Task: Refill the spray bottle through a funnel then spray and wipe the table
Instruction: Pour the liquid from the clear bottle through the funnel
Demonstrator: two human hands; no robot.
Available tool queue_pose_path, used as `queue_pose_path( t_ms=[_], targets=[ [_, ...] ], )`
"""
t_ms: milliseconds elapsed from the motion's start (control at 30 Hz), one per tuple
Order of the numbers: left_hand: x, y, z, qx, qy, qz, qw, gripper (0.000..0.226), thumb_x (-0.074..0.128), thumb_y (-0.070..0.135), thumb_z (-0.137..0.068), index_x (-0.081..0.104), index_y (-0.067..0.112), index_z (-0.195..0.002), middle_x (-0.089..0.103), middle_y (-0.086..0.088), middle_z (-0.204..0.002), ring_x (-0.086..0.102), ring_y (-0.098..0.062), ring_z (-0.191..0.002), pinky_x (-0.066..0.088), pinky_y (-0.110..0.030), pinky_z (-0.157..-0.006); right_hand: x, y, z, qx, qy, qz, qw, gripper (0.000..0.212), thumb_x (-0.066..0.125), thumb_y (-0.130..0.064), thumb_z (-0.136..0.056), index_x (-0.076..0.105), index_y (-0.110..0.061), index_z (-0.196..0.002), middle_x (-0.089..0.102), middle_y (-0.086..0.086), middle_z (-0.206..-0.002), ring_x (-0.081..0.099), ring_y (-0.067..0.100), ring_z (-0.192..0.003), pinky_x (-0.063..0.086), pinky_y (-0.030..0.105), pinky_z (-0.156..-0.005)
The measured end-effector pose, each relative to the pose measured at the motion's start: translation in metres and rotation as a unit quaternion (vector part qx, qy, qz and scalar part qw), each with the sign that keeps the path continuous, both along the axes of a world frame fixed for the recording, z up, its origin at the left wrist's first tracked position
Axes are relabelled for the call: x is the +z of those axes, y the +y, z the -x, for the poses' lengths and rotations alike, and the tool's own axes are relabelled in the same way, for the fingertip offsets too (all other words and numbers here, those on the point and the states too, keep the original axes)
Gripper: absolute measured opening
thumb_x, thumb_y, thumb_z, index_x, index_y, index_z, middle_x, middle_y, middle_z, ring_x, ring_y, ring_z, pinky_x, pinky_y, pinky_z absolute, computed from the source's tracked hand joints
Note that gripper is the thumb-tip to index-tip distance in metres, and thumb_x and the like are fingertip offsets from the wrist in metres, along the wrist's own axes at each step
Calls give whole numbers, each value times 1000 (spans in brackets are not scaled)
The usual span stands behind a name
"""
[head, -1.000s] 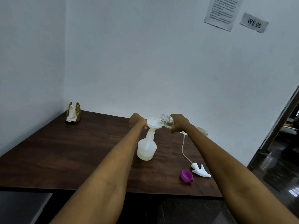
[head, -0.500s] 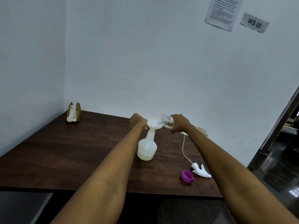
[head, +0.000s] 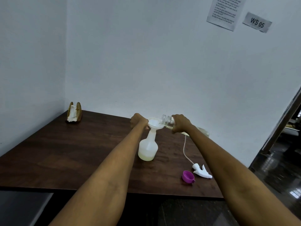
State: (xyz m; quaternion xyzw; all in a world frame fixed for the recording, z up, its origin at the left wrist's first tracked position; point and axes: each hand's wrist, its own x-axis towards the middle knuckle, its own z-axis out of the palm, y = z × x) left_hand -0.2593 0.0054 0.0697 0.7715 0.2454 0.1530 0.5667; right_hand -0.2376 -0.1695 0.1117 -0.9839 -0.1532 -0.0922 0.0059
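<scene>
A translucent white spray bottle (head: 147, 148) stands upright on the dark wooden table (head: 73, 154), with pale yellowish liquid in its bottom. A white funnel (head: 155, 124) sits in its neck. My left hand (head: 138, 120) holds the funnel's left rim. My right hand (head: 180, 123) grips a clear refill bottle (head: 167, 120), tipped nearly level with its open mouth over the funnel. The white spray head (head: 202, 171) with its thin tube lies on the table to the right.
A purple cap (head: 188, 176) lies beside the spray head near the table's front right edge. A wooden napkin holder (head: 74, 112) with white tissue stands in the far left corner. Walls close the back and left; a doorway opens on the right.
</scene>
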Motion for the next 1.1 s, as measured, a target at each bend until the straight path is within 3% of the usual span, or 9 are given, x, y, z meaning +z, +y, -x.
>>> queue_pose_path(
  t_ms=[133,267,433,533,633,833,967,1100],
  targets=[
    [-1,1,1,-3,3,0,1000,27,62,3,-88,55,1,-61,68,-13,-67,40,-7,-14,52,-23,-51,-2,0,0,1,0,-10,1000,50,77,-16,-67,54,-5,-109,60,9,-113,55,27,-106,36,29,-68],
    [-1,1,1,1,-1,3,1000,28,62,2,-87,55,1,-60,71,-17,-76,40,-7,-15,54,-24,-54,-2,-1,-1,-2,3,-26,1000,41,77,-16,-65,51,-9,-96,59,9,-104,53,25,-92,36,28,-66],
    [-2,1,0,2,-4,5,1000,27,62,3,-88,55,1,-61,73,-17,-82,40,-7,-15,52,-22,-49,-3,0,-5,-2,0,-44,999,51,77,-17,-66,54,-4,-109,56,6,-102,52,25,-96,37,27,-68],
    [-2,1,-1,4,-4,8,1000,28,61,3,-88,55,1,-61,73,-17,-81,40,-7,-13,51,-22,-48,-3,0,-6,-1,6,-58,998,43,77,-16,-62,52,-11,-96,53,3,-93,47,21,-84,38,26,-66],
    [-2,1,-1,3,-4,12,1000,27,61,3,-88,56,1,-62,71,-16,-76,42,-8,-16,53,-23,-51,-5,-3,-9,-3,9,-72,997,47,77,-16,-60,57,-6,-101,62,10,-101,51,24,-86,42,27,-68],
    [0,-1,3,-1,-7,17,1000,24,61,1,-87,55,1,-64,72,-16,-80,52,-13,-32,53,-25,-50,-6,-10,-8,-11,10,-59,998,50,77,-17,-62,56,-4,-105,62,12,-110,50,24,-88,39,27,-68],
    [1,-1,6,-6,-7,16,1000,23,59,1,-88,55,1,-65,74,-17,-86,54,-17,-40,52,-24,-50,-6,-9,-6,-8,-1,-42,999,40,76,-15,-63,46,-12,-90,61,11,-109,46,21,-85,36,26,-66],
    [3,-2,7,-9,-3,15,1000,11,57,-1,-88,63,-1,-79,73,-17,-83,53,-15,-36,50,-23,-47,-6,-7,-5,-4,-9,-34,999,40,75,-15,-64,44,-12,-89,62,11,-109,51,24,-89,36,27,-66]
  ],
)
